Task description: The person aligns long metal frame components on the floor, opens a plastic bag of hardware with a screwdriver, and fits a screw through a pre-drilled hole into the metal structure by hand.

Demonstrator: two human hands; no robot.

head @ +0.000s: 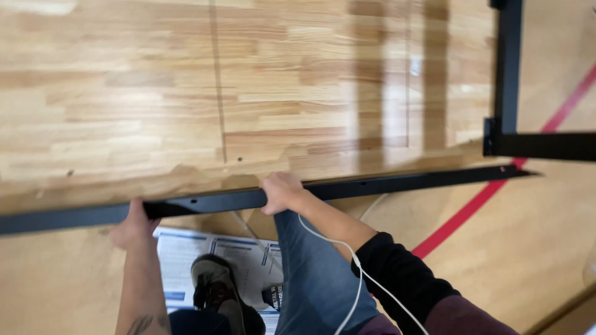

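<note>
Black metal rail [372, 183]: left hand [133, 226] and right hand [280, 192] each in closed grip around it, beside wooden tabletop [124, 93].

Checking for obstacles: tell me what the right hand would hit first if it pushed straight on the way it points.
The right hand, gripping the black metal bar, points toward the wooden board beyond the bar. Going straight on, it would probably meet that board's surface first, though depth is unclear.

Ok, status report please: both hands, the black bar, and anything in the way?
Left hand and right hand both gripping long black metal bar. Bar held across wooden panel. Printed sheet underfoot; black frame near bar's right end.
</note>
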